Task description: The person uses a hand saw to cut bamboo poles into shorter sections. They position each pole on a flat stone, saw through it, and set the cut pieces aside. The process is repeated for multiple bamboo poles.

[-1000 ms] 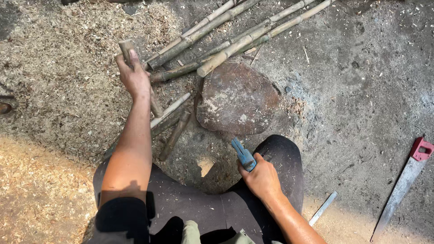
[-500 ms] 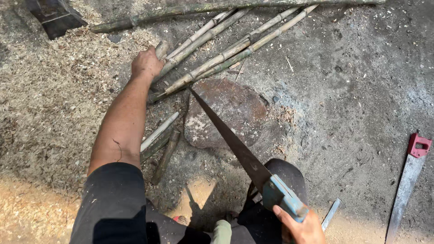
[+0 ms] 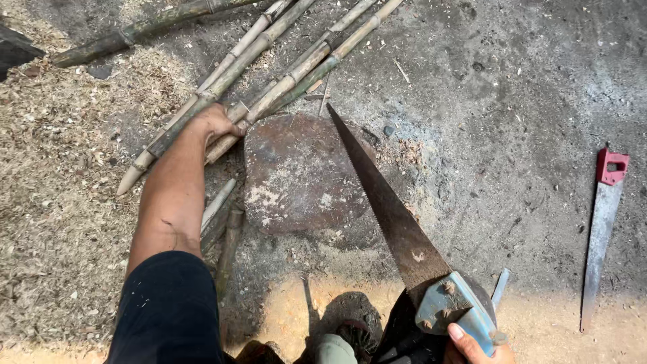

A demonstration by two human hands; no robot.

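Grey dirt ground [image 3: 512,101] strewn with sawdust [image 3: 60,202], bamboo poles [image 3: 296,67] fanned across it beside a flat round stone [image 3: 296,175]; left hand [image 3: 214,121] closed around one pole, right hand [image 3: 475,345] clenching a blue-handled saw [image 3: 397,222] angled over the stone, red-handled saw [image 3: 602,222] lying well apart.

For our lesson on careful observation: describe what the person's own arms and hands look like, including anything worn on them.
Both hands are bare: no gloves, rings or watch in view. The left hand ends a bare forearm, and a dark, near-black short sleeve covers the upper arm. Of the right hand only a thumb and part of the fingers show at the bottom edge; its arm and any sleeve are out of frame.
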